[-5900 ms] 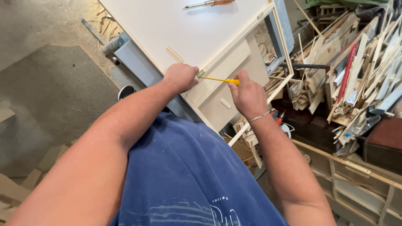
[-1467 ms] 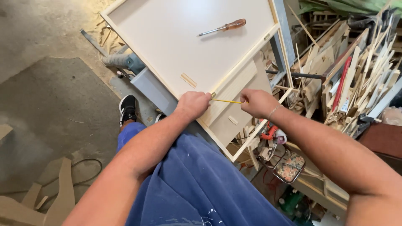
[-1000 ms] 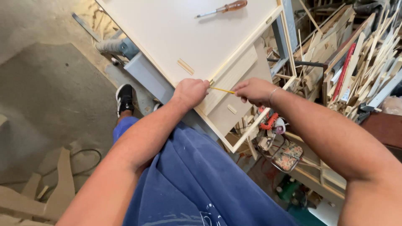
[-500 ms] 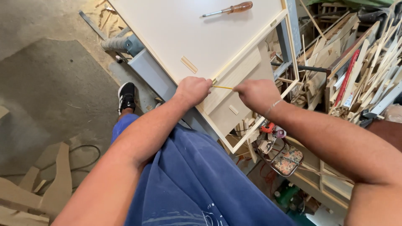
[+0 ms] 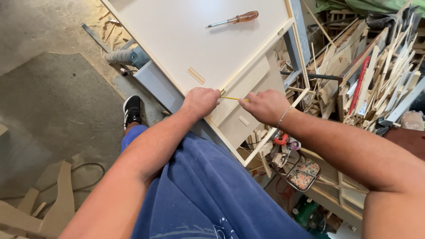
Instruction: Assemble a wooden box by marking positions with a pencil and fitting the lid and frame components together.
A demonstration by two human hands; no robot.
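I'm seeing left hand (image 5: pixel 201 102) fisting, right hand (image 5: pixel 264 106) pinching thin yellow tape strip (image 5: pixel 233 98) over white wooden panel (image 5: pixel 195 40); strip ends hidden inside both grips.

A wooden-handled screwdriver (image 5: pixel 233 19) lies on the white panel (image 5: pixel 186 40). Right of the panel, wood offcuts (image 5: pixel 372 75) pile up; left of it, a black shoe (image 5: pixel 131 110) stands on the floor.

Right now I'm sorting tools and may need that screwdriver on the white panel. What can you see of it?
The screwdriver has a glossy reddish-brown handle, wood or amber plastic by its look, and a slim bare metal shaft. It lies flat on the white panel near the panel's far edge, handle toward the upper right, tip toward the lower left. Nothing touches it but the panel; both hands are well away, down at the near edge.
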